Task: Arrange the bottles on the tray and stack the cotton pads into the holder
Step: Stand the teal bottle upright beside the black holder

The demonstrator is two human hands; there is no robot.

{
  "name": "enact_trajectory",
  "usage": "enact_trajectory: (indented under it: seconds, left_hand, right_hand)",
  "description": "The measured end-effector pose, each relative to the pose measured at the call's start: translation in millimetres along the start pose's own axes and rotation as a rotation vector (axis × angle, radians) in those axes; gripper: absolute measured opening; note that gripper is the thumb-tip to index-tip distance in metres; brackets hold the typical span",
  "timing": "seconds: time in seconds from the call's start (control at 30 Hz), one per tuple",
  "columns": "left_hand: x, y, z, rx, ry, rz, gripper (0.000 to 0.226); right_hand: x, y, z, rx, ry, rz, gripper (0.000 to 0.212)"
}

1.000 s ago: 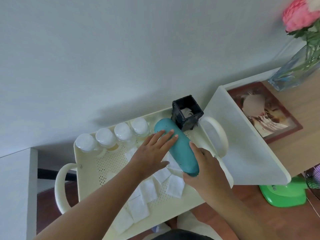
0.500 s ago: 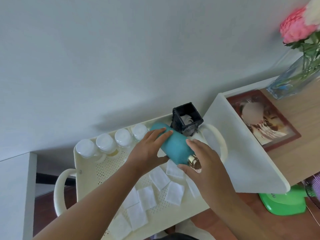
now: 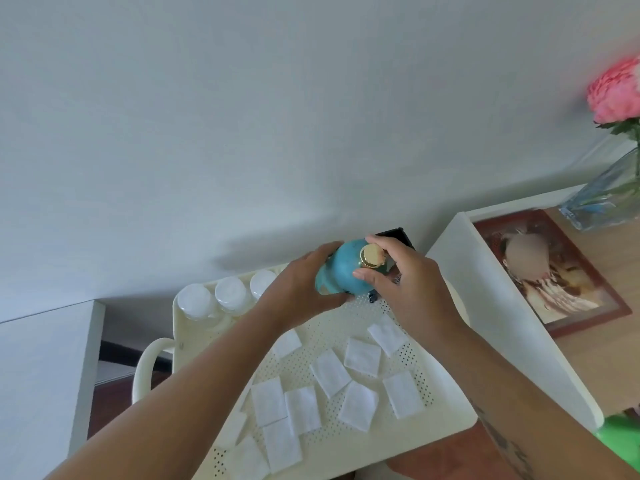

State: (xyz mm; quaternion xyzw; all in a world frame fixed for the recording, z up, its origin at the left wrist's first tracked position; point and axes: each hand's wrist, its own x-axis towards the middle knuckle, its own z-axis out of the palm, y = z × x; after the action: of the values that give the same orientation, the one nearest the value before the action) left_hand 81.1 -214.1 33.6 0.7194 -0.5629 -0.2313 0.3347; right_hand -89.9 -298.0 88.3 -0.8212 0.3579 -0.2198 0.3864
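At the back of the perforated cream plastic tray (image 3: 446, 419), just in front of the black square holder (image 3: 398, 234), a teal rounded bottle with a gold cap (image 3: 348, 268), near upright, gripped by both hands. Left hand (image 3: 300, 287) wrapped around the body; right hand (image 3: 403, 282) closed at the capped neck. To the left, a row of clear white-capped bottles (image 3: 228, 292) along the back rim. Nearer, square white cotton pads (image 3: 330, 372) scattered loose over the tray floor. Bottle-arranging step apparently in hand: next, probably standing the teal bottle beside that row, letting go, then gathering pads for the holder.
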Motion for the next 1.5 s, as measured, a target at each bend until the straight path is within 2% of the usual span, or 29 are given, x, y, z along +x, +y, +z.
enact_trajectory:
  seconds: [0.17,0.33,0.57,0.7,0.93,1.03,1.17,1.5]
  left_hand:
    - [10.7,0.4,-9.9,-0.094,0.012,-0.047,0.082]
    - [12.0,-2.8,-16.0,-0.227,0.012,-0.116,0.073]
    - [4.8,-6.6,-21.4,-0.338,0.046,-0.164,0.077]
    - [6.0,-2.2,-20.0,-0.303,0.083,-0.158,0.072]
    - [4.9,6.3,-3.2,-0.272,0.216,-0.155,0.073]
    - [2.0,6.5,-1.0,-0.307,0.202,-0.166,0.077]
    - [-0.4,3.3,-5.6,-0.352,0.156,-0.172,0.078]
    - [-6.4,4.5,-5.8,-0.323,0.232,-0.175,0.068]
  right_hand:
    - [25.3,1.5,2.9,0.05,-0.026,-0.005,0.042]
    - [38.4,7.6,9.9,0.185,-0.108,0.012,0.045]
    - [40.8,20.2,14.8,0.357,-0.21,0.005,0.042]
    - [49.2,22.1,9.8,0.362,-0.286,0.0,0.035]
    - [63.0,29.3,-1.4,0.393,-0.422,0.064,0.04]
    - [59.7,35.3,-4.7,0.423,-0.411,0.069,0.041]
    - [49.4,41.9,-1.0,0.5,-0.388,0.094,0.056]
    - [51.6,40.1,5.0,0.493,-0.464,0.098,0.055]
